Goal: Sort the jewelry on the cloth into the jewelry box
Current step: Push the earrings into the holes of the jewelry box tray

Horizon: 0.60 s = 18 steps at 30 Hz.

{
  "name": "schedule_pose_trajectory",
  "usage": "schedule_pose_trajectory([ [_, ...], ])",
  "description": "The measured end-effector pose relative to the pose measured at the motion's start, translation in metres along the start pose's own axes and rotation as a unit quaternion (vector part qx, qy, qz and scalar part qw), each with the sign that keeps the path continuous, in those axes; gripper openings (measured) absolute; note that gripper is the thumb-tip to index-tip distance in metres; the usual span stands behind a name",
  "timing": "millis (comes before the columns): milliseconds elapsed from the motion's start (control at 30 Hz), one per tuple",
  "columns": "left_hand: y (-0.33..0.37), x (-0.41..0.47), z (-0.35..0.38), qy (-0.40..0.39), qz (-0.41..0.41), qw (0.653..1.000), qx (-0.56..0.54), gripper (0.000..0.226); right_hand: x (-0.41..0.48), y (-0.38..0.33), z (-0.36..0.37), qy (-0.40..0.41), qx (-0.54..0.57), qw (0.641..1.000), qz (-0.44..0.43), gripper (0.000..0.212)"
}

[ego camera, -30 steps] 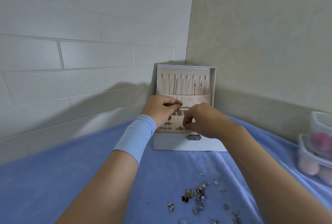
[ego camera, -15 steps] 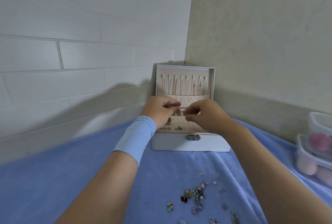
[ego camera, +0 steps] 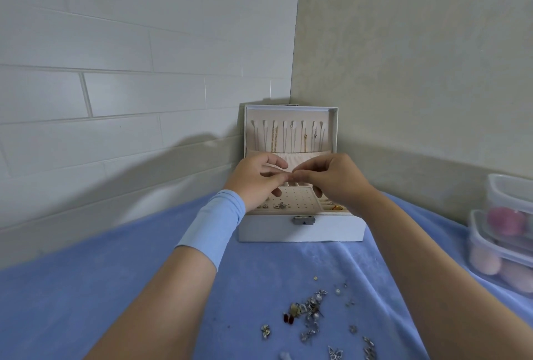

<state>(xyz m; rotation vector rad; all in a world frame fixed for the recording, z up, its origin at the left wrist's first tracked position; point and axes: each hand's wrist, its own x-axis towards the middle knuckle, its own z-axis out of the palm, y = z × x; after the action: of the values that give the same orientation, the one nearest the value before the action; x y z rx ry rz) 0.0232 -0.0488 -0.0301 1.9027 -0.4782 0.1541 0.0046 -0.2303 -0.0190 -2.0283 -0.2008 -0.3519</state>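
A white jewelry box (ego camera: 300,230) stands open in the corner, its raised lid (ego camera: 290,131) hung with several thin chains. Its beige earring panel (ego camera: 294,198) holds a few studs along the front row, and a gold ring (ego camera: 337,207) sits in the slots at right. Above the panel my left hand (ego camera: 256,179) and my right hand (ego camera: 334,178) meet fingertip to fingertip, pinching something too small to make out. On the blue cloth (ego camera: 115,287) in front lies a scatter of small earrings and charms (ego camera: 310,310), among them a red pair (ego camera: 288,318).
Stacked clear plastic containers (ego camera: 501,247) with pink and peach sponges stand at the right edge. White brick wall at left and beige wall at right close in the corner behind the box.
Both hands have risen off the earring panel and come together above it, fingertips now touching. More of the panel and the gold ring show.
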Motion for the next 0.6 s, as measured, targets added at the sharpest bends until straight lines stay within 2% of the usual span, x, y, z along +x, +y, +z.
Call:
schedule_pose_trajectory([
  [133,-0.003,0.003,0.002,-0.03,0.016,0.987,0.158,0.012,0.006,0.006,-0.006,-0.035,-0.118,0.992,0.011,0.008],
  [200,-0.004,0.003,0.002,-0.045,0.007,0.976,0.211,0.014,0.006,0.006,-0.007,-0.084,-0.21,0.974,0.021,0.01],
  [300,-0.004,0.003,0.005,-0.07,-0.006,0.96,0.273,0.011,0.007,0.004,-0.001,-0.104,-0.307,0.946,0.014,0.016],
  [500,-0.005,0.003,0.014,-0.067,0.004,0.941,0.332,0.011,0.005,-0.009,0.012,-0.117,-0.443,0.889,-0.015,0.017],
  [600,-0.003,0.0,0.017,-0.064,0.012,0.936,0.346,0.012,0.004,-0.011,0.012,-0.121,-0.455,0.882,-0.007,0.017],
])
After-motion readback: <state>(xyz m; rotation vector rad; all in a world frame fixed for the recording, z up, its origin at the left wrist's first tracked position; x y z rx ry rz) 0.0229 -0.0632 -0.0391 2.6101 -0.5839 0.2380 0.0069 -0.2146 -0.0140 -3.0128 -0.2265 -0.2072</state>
